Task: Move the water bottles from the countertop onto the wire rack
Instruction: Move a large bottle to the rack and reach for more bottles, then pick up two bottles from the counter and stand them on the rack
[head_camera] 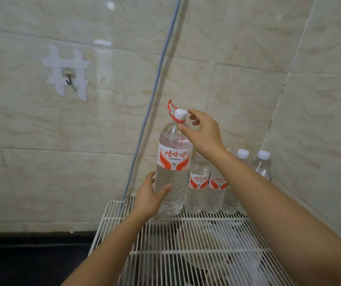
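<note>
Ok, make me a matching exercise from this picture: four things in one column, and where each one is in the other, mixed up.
Things:
1. big bottle
2. left hand
3. right hand
4. hook

Places:
A. taped to the wall
B. up by the white cap
C. standing upright on the wire rack
D. low down, at the big bottle's lower part

Pairs: 1-C, 2-D, 3-B, 4-A
</note>
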Motion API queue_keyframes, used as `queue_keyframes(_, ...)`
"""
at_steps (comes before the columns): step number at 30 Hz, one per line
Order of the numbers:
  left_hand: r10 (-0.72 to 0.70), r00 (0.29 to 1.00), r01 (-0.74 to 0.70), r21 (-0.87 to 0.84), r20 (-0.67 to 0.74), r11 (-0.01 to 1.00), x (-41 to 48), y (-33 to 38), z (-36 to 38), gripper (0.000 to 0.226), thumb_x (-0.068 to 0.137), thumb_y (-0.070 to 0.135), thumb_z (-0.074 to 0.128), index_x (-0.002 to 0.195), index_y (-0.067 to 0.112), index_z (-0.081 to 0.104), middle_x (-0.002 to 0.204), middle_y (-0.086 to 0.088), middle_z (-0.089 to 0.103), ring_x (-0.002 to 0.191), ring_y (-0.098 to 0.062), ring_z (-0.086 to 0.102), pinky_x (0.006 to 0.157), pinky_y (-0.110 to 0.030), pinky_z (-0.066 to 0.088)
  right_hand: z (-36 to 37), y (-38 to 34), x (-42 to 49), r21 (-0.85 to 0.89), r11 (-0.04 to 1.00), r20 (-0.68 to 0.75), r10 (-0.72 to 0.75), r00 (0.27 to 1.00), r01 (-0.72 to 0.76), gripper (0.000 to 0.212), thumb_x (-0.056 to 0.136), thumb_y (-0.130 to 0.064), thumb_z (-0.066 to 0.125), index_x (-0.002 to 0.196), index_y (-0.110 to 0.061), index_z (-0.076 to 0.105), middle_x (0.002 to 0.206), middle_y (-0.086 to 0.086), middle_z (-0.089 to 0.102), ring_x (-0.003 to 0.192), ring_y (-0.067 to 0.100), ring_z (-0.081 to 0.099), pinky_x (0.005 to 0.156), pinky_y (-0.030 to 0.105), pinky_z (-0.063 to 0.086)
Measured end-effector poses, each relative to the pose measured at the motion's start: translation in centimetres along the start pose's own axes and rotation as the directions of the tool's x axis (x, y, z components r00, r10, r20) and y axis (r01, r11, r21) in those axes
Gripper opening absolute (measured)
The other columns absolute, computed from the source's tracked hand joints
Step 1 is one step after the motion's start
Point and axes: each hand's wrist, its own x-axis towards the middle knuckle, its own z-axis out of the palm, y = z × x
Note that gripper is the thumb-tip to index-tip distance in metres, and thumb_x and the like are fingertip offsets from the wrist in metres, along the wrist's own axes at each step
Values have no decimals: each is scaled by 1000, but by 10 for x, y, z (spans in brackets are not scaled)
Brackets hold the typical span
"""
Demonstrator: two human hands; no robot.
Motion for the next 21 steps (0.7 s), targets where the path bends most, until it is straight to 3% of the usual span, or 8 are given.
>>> queue_keyframes(3, 4, 999, -2, 40, -46, 999, -12, -3, -13, 64, 88, 40, 61, 143, 22, 34, 142, -6, 46, 123, -22, 50, 93, -32, 44, 13, 0, -23, 23, 998, -123, -52, 991, 56, 40, 86, -27, 67, 123, -13, 59, 111, 1, 59, 99, 13, 54, 88, 31, 48)
queue_keyframes(5, 14, 997, -9, 68, -76, 998, -27, -13, -28, 55, 90, 36, 58, 140, 19, 39, 139, -5, 49, 120, -19, 52, 90, -28, 43, 31, 1, -44, 62, 995, -100, -77, 992, 84, 33, 85, -25, 68, 114, -12, 62, 104, 0, 59, 93, 13, 55, 84, 31, 49)
queue_keyframes(9, 37, 988, -3, 221, -147, 975, -63, -52, -78, 50, 92, 37, 55, 136, 16, 43, 136, -4, 52, 122, -18, 50, 101, -35, 42, 88, -3, -97, 39, 998, 184, -61, 981, 54, 31, 88, -26, 66, 114, -9, 63, 101, -1, 56, 95, 14, 55, 88, 33, 49)
queue_keyframes(14, -15, 981, 108, 475, -195, 873, -123, -111, -168, 49, 95, 38, 49, 138, 17, 40, 138, -4, 48, 122, -19, 49, 95, -31, 42, 167, -36, -176, -70, 996, 517, -14, 856, 59, 42, 93, -30, 57, 127, -6, 56, 126, 10, 58, 119, 23, 52, 101, 31, 39)
queue_keyframes(17, -80, 978, 187, 641, -193, 744, -172, -152, -230, 52, 94, 40, 47, 139, 17, 37, 138, -5, 45, 126, -24, 42, 98, -38, 43, 211, -73, -223, -91, 989, 630, -36, 776, 120, 42, 94, -32, 54, 128, -7, 56, 129, 12, 57, 122, 27, 50, 103, 32, 38)
queue_keyframes(21, -204, 946, 324, 671, -253, 667, -241, -197, -321, 51, 96, 42, 42, 141, 18, 35, 140, -5, 42, 128, -24, 39, 97, -40, 44, 264, -142, -288, -110, 971, 710, -74, 700, 214, 47, 95, -39, 50, 133, -11, 50, 131, 9, 54, 123, 26, 49, 102, 38, 41)
